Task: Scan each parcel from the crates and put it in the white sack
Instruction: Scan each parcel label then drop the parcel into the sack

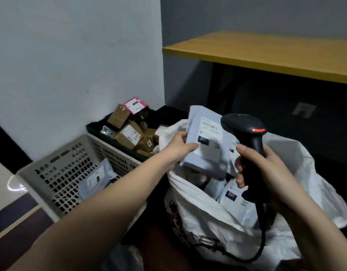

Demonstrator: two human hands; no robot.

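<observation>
Now left hand (176, 149) grips grey parcel (205, 141) over white sack (217, 218); right hand (266, 173) clasps scanner (247, 137), seemingly label-aimed.

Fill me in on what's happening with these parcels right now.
A person is scanning parcels. The left hand holds a grey mailer parcel over the open white sack, label up. The right hand grips a black barcode scanner aimed at it, its red light on. Parcels already lie in the sack. One mailer remains in the beige crate; the dark crate holds cardboard boxes.
</observation>
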